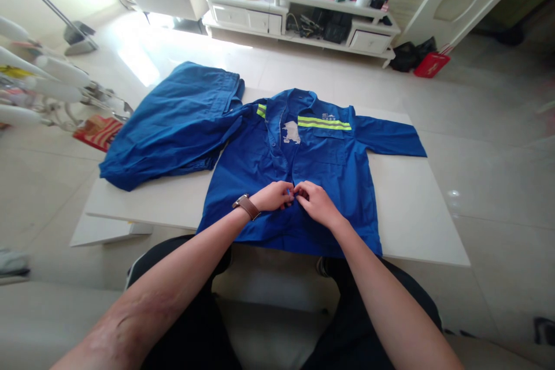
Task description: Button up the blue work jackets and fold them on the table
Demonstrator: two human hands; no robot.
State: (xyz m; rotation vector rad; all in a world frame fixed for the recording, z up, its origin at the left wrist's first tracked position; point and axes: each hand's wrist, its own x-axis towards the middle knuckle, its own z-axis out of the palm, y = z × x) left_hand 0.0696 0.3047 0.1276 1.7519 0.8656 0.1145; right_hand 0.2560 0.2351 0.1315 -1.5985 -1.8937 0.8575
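Observation:
A blue work shirt [329, 173] with yellow reflective stripes lies face up on a low white table [411, 214], collar away from me, sleeves spread. My left hand [274, 196], with a brown watch on its wrist, pinches the shirt's front placket near the lower middle. Touching it fingertip to fingertip, my right hand [316, 202] is closed on the same placket. Both hands rest on the cloth.
Folded blue trousers [173, 127] lie on the table's left part, partly under the shirt's sleeve. A white TV cabinet [303, 17] with clutter stands at the back. A drying rack [43, 92] is at the left, and a red bag [431, 63] sits on the floor.

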